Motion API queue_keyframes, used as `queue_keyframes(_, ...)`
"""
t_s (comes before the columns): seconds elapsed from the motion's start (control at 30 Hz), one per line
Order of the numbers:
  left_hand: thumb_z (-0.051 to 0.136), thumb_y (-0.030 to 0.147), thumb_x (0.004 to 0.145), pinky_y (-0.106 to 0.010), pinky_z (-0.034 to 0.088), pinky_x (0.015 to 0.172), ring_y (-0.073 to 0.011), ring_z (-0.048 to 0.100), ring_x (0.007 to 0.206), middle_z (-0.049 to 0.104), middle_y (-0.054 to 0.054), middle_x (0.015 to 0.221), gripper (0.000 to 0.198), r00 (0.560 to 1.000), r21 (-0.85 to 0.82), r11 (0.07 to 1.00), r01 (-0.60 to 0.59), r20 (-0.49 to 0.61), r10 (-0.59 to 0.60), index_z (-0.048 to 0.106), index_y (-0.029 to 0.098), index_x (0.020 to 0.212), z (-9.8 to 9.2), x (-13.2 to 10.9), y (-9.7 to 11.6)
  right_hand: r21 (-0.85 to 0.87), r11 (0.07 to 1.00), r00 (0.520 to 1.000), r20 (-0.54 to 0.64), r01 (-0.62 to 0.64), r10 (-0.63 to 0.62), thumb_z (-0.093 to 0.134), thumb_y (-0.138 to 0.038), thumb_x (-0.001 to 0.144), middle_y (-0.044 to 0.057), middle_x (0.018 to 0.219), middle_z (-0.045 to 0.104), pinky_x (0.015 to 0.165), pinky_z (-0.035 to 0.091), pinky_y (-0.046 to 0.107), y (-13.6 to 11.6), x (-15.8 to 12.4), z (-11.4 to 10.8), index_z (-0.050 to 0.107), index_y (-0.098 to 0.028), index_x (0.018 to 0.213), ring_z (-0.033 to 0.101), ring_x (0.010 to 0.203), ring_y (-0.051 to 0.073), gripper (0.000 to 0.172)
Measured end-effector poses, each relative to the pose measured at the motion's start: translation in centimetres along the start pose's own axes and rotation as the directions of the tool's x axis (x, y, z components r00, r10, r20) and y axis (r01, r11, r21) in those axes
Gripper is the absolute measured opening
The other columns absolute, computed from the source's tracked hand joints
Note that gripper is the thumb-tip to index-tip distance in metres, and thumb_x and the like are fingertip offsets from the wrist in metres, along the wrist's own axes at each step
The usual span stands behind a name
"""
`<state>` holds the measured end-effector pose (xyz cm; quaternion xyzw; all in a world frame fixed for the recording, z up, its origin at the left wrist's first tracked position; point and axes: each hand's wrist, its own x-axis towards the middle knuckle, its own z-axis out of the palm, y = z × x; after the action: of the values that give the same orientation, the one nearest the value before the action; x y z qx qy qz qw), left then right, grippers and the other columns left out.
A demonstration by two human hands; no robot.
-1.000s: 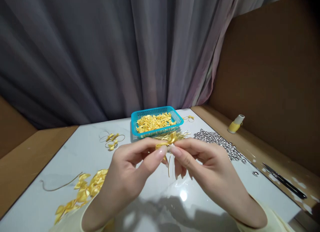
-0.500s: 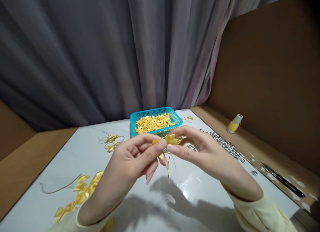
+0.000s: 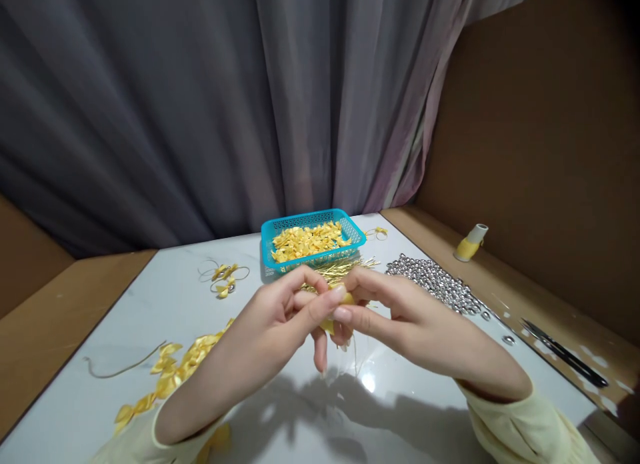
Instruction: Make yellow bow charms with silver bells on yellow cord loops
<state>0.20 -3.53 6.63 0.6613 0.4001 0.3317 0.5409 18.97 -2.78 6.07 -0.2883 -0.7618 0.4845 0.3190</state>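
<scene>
My left hand point(image 3: 285, 327) and my right hand point(image 3: 405, 311) meet above the middle of the white table. Between their thumbs and fingers they pinch a small yellow ribbon bow point(image 3: 327, 326), mostly covered by fingertips. A thin wire end dangles beneath it. Just behind my hands lies a bundle of gold wire pieces point(image 3: 343, 269). To the left of my left forearm are several yellow ribbon bows point(image 3: 173, 377) in a heap, with a single curved wire point(image 3: 125, 369) beside them.
A blue basket point(image 3: 267, 251) of yellow bows stands at the back. Wire loops with bows point(image 3: 225, 277) lie left of it. At right are silver rings point(image 3: 435, 284), a black-handled pointed tool point(image 3: 570, 361) and a yellow thread cone point(image 3: 470, 244). Curtain and brown panels enclose the table.
The fingers have closed further over the bow, so less of it shows. My right fingers have curled beneath it. The view has shifted slightly, revealing more of the gold wires and silver rings.
</scene>
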Motion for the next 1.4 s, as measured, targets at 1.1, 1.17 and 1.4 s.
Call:
queue_keyframes(1.1, 0.058, 0.045, 0.088, -0.014, 0.020, 0.036, -0.0037, 0.026, 0.039, 0.037, 0.011, 0.045, 0.028, 0.996, -0.013, 1.000, -0.022, -0.088, 0.021, 0.053, 0.020, 0.077, 0.2, 0.2, 0.3, 0.215, 0.974, 0.992, 0.117, -0.070, 0.046, 0.070, -0.033, 0.082, -0.007, 0.055, 0.031, 0.044, 0.019, 0.020, 1.2, 0.7, -0.9, 0.052, -0.013, 0.062, 0.024, 0.050, 0.004, 0.033)
queue_keyframes(1.17, 0.058, 0.047, 0.088, -0.014, 0.019, 0.036, -0.0036, 0.025, 0.039, 0.035, 0.011, 0.045, 0.029, 0.998, -0.040, 0.999, -0.009, -0.069, 0.006, 0.051, 0.020, 0.077, 0.1, 0.1, 0.2, 0.186, 0.982, 0.995, 0.103, -0.035, 0.016, 0.068, -0.032, 0.083, -0.007, 0.055, 0.034, 0.045, 0.021, 0.020, 1.1, 0.5, -1.1, 0.057, -0.013, 0.067, 0.027, 0.051, 0.005, 0.028)
queue_keyframes(1.4, 0.053, 0.043, 0.091, -0.015, 0.022, 0.038, -0.0051, 0.029, 0.042, 0.034, 0.011, 0.048, 0.023, 0.990, 0.055, 0.995, -0.082, -0.112, 0.088, 0.049, 0.022, 0.082, 0.5, -0.2, -0.1, 0.162, 0.986, 0.999, 0.036, -0.024, 0.018, 0.070, -0.040, 0.081, -0.007, 0.054, 0.031, 0.044, 0.019, 0.020, 0.6, 0.4, -0.7, 0.056, -0.014, 0.066, 0.025, 0.049, 0.005, 0.034)
